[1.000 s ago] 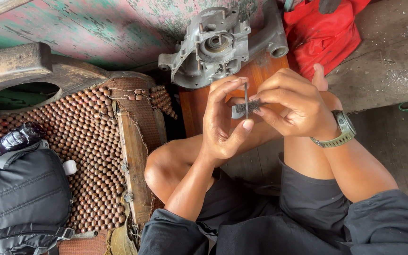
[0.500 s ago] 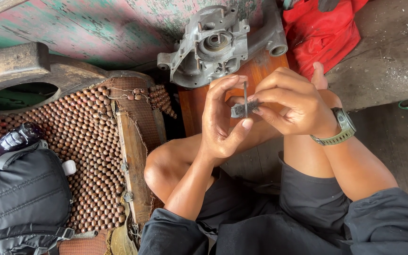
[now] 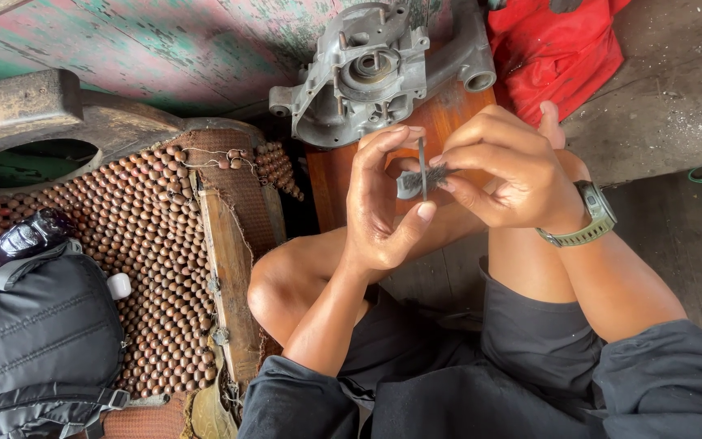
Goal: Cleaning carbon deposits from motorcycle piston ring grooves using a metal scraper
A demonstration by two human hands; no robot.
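Fingertips of our left hand [image 3: 379, 207] and right hand [image 3: 505, 175] pinch together on a small metal part [image 3: 410, 183] and thin rod [image 3: 422, 167], raised just below the grey engine casing [image 3: 367, 73] for close viewing.

A: How is the light looking?

B: Soft daylight is falling evenly from above, bright but not harsh. The left hand [image 3: 379, 207] and right hand [image 3: 505, 175] are showing sharp, with no motion blur.

A: Any shadows or glare?

B: Deep shadow is pooling behind the grey engine casing [image 3: 367, 69] and under the knees. The red bag [image 3: 554, 49] is glowing strongly. Edges are bowing slightly from the wide lens.
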